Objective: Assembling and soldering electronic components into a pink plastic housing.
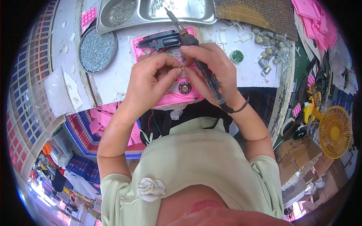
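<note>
Left hand (149,79): thumb and forefinger pinched together at a wire (171,54); exact hold too small to confirm.
Right hand (218,62): holding soldering iron (206,73), tip pointing away from the person; fingertips close to the left's.
Panel (169,100): pink, on table (109,89), beneath both hands.
Black part (160,42): on panel's far side.
Green pot (236,56): right of right hand.

Two hands (150,80) (218,63), one pen-shaped tool (210,80), one wired pink casing (171,99), one round dish (115,45) and one green jar (236,56) are showing.
</note>
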`<state>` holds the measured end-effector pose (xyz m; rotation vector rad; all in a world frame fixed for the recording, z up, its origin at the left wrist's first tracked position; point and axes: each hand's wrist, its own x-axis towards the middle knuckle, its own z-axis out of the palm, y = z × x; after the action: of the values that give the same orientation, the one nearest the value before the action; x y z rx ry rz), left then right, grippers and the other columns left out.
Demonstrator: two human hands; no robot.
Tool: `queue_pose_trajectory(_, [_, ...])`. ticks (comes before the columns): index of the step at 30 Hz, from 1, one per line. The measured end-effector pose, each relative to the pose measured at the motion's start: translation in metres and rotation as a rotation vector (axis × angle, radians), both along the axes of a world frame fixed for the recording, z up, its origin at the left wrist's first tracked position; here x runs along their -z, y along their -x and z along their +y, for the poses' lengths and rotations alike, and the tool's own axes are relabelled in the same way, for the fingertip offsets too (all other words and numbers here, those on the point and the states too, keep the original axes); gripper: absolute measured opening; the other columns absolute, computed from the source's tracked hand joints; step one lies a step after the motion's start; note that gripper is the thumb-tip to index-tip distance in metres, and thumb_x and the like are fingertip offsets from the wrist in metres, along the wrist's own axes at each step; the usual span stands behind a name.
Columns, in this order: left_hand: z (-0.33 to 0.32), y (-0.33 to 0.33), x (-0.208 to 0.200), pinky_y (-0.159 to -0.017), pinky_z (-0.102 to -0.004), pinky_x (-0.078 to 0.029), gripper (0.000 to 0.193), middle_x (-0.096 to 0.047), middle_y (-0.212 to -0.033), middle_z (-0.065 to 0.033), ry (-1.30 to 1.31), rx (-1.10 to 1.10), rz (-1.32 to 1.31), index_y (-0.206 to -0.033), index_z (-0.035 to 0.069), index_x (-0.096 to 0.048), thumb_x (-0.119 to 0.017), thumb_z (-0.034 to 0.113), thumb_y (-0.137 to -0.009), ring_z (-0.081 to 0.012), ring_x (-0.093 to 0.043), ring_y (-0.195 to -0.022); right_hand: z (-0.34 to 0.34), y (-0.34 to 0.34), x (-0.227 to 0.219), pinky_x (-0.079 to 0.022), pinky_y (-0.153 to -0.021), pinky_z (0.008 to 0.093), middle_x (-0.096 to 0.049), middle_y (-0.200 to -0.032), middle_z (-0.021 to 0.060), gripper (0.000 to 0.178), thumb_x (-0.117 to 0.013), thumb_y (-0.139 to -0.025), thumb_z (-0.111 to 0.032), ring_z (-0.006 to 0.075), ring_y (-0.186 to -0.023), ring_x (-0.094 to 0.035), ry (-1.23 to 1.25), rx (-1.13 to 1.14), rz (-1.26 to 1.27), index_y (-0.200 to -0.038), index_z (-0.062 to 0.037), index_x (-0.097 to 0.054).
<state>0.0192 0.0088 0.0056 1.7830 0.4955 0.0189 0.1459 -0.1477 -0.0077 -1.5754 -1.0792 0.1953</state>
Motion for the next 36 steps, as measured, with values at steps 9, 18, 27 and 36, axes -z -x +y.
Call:
queue_pose_trajectory(9, [0.001, -0.001, -0.001, -0.072, -0.0343, -0.054, 0.013, -0.064, -0.098, -0.011, -0.338, 0.247, -0.217, -0.097, 0.0, -0.068, -0.073, -0.001, -0.085, -0.0262, -0.066, -0.084, -0.055, -0.021, -0.032, -0.043, -0.061, 0.0313, -0.059, -0.075, 0.0063, 0.031, -0.079, -0.071, 0.002, 0.0205, -0.065, -0.056, -0.021, 0.025, 0.112, -0.102, -0.0009, -0.073])
queue_pose_trajectory(18, [0.007, -0.001, -0.005, -0.076, -0.0385, -0.055, 0.02, -0.061, -0.113, -0.0118, -0.528, 0.407, -0.247, -0.095, 0.003, -0.064, -0.073, -0.003, -0.078, -0.0311, -0.067, -0.093, -0.077, -0.029, -0.025, -0.035, -0.049, 0.028, -0.056, -0.065, 0.0046, 0.023, -0.071, -0.068, -0.003, 0.0125, -0.05, -0.046, 0.118, -0.241, 0.238, -0.092, -0.0008, -0.069])
queue_pose_trajectory(27, [0.004, -0.001, -0.003, -0.074, -0.0397, -0.056, 0.016, -0.061, -0.11, -0.0095, -0.544, 0.382, -0.27, -0.092, 0.004, -0.062, -0.072, 0.0, -0.08, -0.0298, -0.066, -0.093, -0.063, -0.03, -0.025, -0.042, -0.051, 0.0298, -0.061, -0.067, 0.0036, 0.025, -0.071, -0.066, -0.002, 0.0177, -0.052, -0.051, 0.155, -0.288, 0.154, -0.09, -0.006, -0.07])
queue_pose_trajectory(36, [0.002, 0.0, -0.003, -0.074, -0.0402, -0.055, 0.013, -0.059, -0.108, -0.0078, -0.562, 0.374, -0.244, -0.091, 0.004, -0.061, -0.071, 0.003, -0.082, -0.0289, -0.065, -0.093, -0.06, -0.028, -0.028, -0.044, -0.053, 0.0317, -0.062, -0.067, 0.0042, 0.026, -0.071, -0.065, 0.0, 0.0206, -0.054, -0.054, 0.171, -0.304, 0.134, -0.09, -0.0059, -0.069])
